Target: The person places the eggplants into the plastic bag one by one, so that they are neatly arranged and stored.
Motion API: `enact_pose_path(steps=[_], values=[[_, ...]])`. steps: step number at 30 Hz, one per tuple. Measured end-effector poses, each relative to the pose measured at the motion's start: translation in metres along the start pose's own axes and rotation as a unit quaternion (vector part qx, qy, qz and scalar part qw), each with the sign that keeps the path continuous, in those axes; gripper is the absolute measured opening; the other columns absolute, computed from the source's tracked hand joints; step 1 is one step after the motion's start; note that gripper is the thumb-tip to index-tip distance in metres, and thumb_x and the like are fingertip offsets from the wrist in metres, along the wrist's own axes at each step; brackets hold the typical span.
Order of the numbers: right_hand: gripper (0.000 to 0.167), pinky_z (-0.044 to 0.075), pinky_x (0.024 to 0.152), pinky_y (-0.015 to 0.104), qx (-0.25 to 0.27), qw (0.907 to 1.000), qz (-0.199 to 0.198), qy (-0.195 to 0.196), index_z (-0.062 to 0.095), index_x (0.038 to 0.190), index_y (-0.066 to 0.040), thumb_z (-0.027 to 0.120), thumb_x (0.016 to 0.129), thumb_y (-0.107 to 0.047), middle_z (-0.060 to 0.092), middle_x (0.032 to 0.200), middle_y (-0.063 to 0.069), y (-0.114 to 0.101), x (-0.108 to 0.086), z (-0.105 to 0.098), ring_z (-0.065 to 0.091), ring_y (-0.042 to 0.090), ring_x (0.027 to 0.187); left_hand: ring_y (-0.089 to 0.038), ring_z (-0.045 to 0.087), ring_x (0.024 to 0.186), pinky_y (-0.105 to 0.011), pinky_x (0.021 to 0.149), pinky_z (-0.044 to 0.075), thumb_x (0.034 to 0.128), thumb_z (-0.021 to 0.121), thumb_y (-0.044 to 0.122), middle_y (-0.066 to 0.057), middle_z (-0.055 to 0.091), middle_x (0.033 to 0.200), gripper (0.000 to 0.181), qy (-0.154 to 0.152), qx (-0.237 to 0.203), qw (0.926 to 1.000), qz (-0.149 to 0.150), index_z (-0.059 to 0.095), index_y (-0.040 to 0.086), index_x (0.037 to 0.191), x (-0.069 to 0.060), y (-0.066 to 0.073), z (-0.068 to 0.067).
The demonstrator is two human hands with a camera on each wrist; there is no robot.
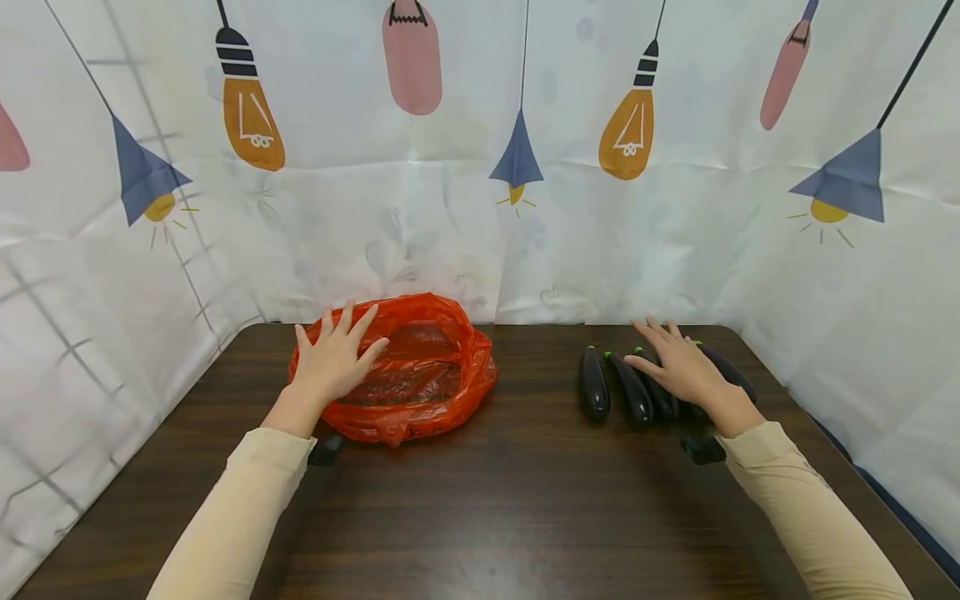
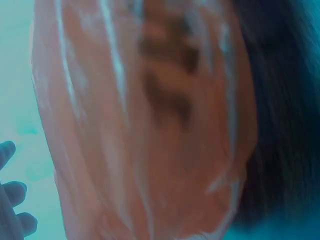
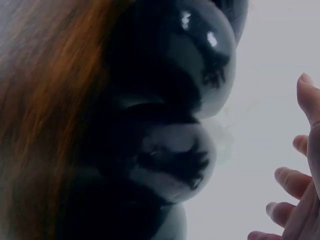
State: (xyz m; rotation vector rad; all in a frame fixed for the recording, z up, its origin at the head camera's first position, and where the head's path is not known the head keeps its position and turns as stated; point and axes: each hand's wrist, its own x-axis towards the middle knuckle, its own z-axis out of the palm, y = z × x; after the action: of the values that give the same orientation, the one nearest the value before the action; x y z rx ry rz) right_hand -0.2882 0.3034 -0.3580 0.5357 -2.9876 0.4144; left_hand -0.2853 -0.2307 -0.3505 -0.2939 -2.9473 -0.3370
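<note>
While a lamp-printed white curtain backs the brown desk, eggplants lie side by side at right, lengthwise front to back, stem ends pointing away. At left, a red plastic bag gapes, inner walls showing. The left hand and right hand hover over bag and eggplants respectively, each grip spread-fingered, holding nothing.

A creased white cloth printed with blue lamps, orange bulbs and pink shapes hangs along the far, left and right sides of a dark brown wood-grain worktop.
</note>
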Motion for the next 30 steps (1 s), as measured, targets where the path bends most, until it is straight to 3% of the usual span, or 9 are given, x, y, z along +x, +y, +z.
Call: enact_pose_path(steps=[12,26,30], values=[[0.068,0.024,0.109,0.075,0.052,0.9984,0.022,0.011,0.028,0.161,-0.003,0.053,0.108,-0.037,0.021,0.164,0.029,0.017,-0.009,0.001,0.011,0.053,0.150,-0.050,-0.007,0.152,-0.079,0.108,-0.012,0.1052,0.036,0.062,-0.023,0.004,0.169,0.078,0.014,0.007,0.9999,0.001,0.018,0.017,0.166,-0.007,-0.026,-0.002],[0.062,0.026,0.105,0.077,0.068,0.9961,0.048,0.030,0.034,0.160,-0.006,0.050,0.109,-0.037,0.027,0.161,0.030,0.039,-0.025,-0.006,0.021,0.056,0.146,-0.052,-0.005,0.152,-0.079,0.108,-0.011,0.1065,0.040,0.057,-0.024,0.006,0.169,0.075,0.014,-0.010,0.9998,-0.003,0.017,0.018,0.166,-0.012,-0.050,-0.003],[0.059,0.038,0.098,0.073,0.061,0.9957,0.054,0.045,0.036,0.158,-0.003,0.051,0.109,-0.033,0.033,0.158,0.033,0.044,-0.029,-0.004,0.038,0.058,0.136,-0.054,-0.003,0.151,-0.081,0.107,-0.010,0.1069,0.040,0.055,-0.025,0.007,0.168,0.074,0.023,-0.015,0.9996,-0.006,0.017,0.017,0.166,-0.015,-0.057,-0.003]])
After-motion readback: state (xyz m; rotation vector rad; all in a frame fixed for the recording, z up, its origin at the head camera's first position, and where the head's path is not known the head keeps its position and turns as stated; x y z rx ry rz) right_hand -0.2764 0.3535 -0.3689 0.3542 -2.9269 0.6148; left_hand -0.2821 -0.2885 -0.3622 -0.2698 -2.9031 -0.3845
